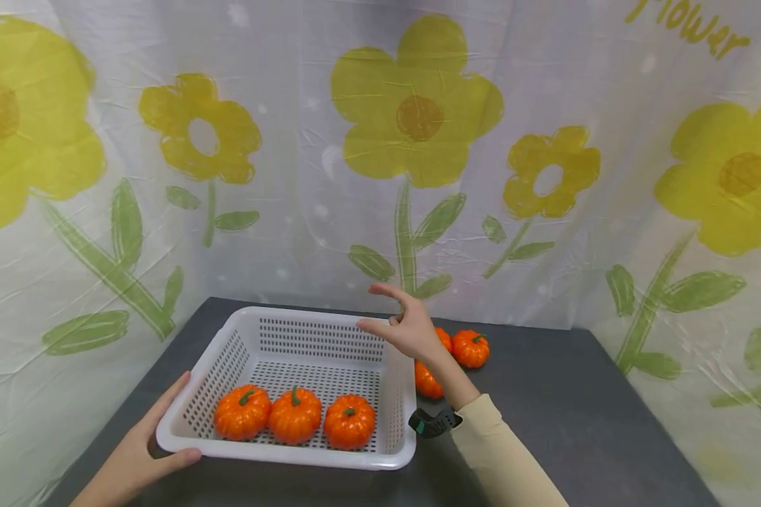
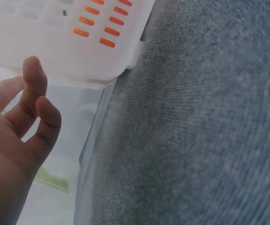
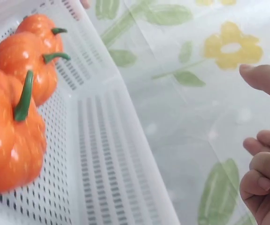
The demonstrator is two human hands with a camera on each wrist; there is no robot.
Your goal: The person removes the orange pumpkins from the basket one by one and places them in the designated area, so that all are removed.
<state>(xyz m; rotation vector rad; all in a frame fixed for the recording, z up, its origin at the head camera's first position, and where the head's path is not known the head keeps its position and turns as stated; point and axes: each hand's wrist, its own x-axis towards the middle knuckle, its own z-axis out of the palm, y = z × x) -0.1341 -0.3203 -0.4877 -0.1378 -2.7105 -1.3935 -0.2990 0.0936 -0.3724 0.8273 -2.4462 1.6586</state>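
Observation:
A white perforated plastic basket (image 1: 317, 458) stands on the dark table, with three orange toy pumpkins (image 1: 295, 417) in a row along its near side. At the basket's near left corner my left hand (image 1: 141, 451) holds the rim, thumb at the front edge and a finger along the left side. Loosely bent fingers of that hand show beside the basket in the left wrist view. Above the basket's far right corner is my right hand (image 1: 408, 325), thumb and forefinger spread apart with nothing between them. The right wrist view shows its other fingers curled in.
Several more orange pumpkins (image 1: 471, 348) lie on the table just right of the basket, partly hidden behind my right hand and wrist. The dark tabletop (image 1: 564, 408) stretches to the right. A pale curtain (image 1: 304, 232) with painted yellow flowers hangs behind and at both sides.

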